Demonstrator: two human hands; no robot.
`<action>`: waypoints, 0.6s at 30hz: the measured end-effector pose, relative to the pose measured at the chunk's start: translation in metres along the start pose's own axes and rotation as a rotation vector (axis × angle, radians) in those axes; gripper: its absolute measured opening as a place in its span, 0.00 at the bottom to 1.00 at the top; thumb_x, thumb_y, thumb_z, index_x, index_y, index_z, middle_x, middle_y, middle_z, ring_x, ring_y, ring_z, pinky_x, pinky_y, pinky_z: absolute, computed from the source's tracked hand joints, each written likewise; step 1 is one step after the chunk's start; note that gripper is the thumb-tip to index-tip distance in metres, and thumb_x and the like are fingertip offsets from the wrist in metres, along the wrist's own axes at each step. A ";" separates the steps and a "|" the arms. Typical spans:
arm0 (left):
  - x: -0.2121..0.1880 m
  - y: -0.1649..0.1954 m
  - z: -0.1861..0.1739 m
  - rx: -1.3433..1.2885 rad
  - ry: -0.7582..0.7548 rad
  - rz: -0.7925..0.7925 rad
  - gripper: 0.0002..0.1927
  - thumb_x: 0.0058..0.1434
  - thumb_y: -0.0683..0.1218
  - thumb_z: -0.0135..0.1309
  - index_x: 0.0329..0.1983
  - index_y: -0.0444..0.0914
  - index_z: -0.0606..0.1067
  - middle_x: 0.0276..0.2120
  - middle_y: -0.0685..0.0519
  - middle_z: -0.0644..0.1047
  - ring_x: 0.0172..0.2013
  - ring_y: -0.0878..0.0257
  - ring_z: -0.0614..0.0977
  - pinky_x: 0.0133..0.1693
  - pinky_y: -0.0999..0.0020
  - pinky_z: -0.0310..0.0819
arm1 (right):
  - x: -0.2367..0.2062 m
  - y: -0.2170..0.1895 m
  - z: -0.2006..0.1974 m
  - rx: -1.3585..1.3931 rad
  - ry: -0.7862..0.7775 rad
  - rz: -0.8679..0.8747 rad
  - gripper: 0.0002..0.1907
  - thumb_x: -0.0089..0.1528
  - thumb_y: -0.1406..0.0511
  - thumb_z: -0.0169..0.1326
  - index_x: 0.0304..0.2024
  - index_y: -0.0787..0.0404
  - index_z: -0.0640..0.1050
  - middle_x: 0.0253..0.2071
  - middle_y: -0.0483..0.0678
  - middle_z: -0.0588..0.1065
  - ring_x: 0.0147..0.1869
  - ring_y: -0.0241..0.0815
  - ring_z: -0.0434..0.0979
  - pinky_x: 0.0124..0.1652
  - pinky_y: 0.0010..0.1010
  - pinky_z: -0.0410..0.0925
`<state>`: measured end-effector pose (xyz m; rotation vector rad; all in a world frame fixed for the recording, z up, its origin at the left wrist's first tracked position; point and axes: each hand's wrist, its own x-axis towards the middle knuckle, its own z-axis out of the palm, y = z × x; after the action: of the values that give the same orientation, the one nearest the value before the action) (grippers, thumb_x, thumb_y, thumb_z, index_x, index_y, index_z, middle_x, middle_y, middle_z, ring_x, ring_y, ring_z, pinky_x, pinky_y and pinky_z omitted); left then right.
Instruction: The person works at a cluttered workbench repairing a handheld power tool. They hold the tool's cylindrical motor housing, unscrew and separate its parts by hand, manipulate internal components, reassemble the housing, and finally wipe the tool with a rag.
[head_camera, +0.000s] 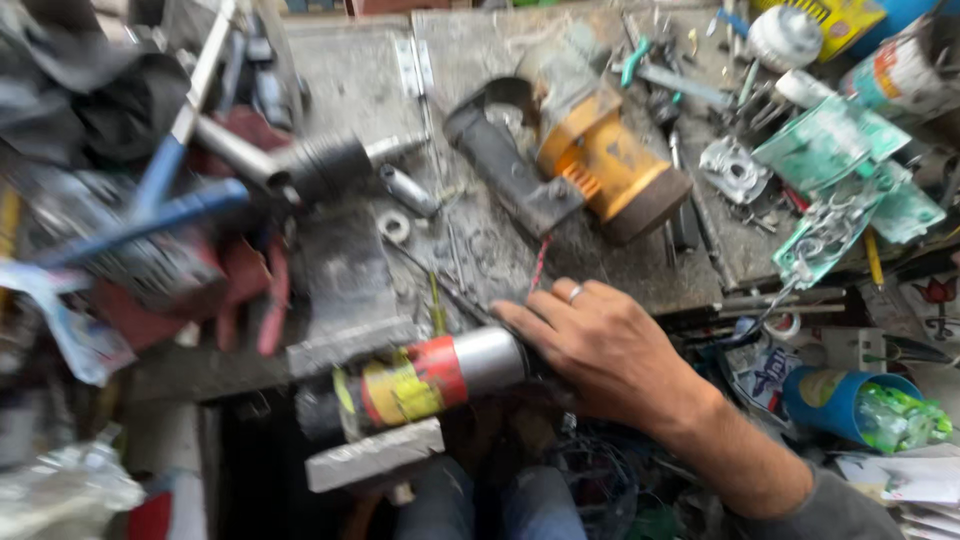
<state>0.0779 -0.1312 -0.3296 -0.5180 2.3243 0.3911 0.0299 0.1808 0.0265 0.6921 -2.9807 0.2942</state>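
Right hand (600, 350) lying flat, fingers loosely spread, gripping nothing, steadying the silver, red and yellow metal cylinder (430, 378) being clamped at the grey workbench's (340, 70) near edge; left hand unseen

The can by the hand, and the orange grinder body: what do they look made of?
The spray can looks like thin metal: bare silvery sheen at one end, red and yellow printed wrap elsewhere. The angle grinder body looks like orange moulded plastic, matte and dusty; its black guard is probably metal, though blur leaves that open.
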 end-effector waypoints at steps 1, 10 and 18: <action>-0.007 0.001 0.023 -0.004 0.005 0.000 0.32 0.51 0.57 0.67 0.56 0.37 0.74 0.55 0.35 0.73 0.56 0.40 0.76 0.55 0.48 0.71 | -0.005 0.001 0.004 -0.040 0.016 -0.034 0.43 0.45 0.52 0.69 0.59 0.63 0.73 0.41 0.51 0.75 0.42 0.51 0.76 0.39 0.42 0.69; 0.053 -0.044 0.062 -0.055 0.115 0.033 0.31 0.51 0.57 0.67 0.54 0.37 0.75 0.53 0.35 0.74 0.54 0.39 0.76 0.54 0.47 0.72 | -0.016 -0.008 0.039 -0.331 0.214 -0.035 0.41 0.48 0.47 0.71 0.58 0.57 0.77 0.37 0.50 0.76 0.35 0.52 0.77 0.37 0.43 0.70; 0.088 -0.095 0.103 -0.071 0.142 0.118 0.31 0.50 0.57 0.67 0.52 0.36 0.75 0.51 0.35 0.74 0.53 0.39 0.77 0.53 0.46 0.72 | -0.010 -0.029 0.038 -0.400 0.288 -0.019 0.39 0.45 0.48 0.72 0.54 0.57 0.78 0.40 0.52 0.80 0.39 0.54 0.80 0.38 0.43 0.71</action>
<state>0.1235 -0.1936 -0.4753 -0.4573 2.4930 0.5087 0.0508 0.1521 -0.0071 0.5741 -2.6375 -0.1873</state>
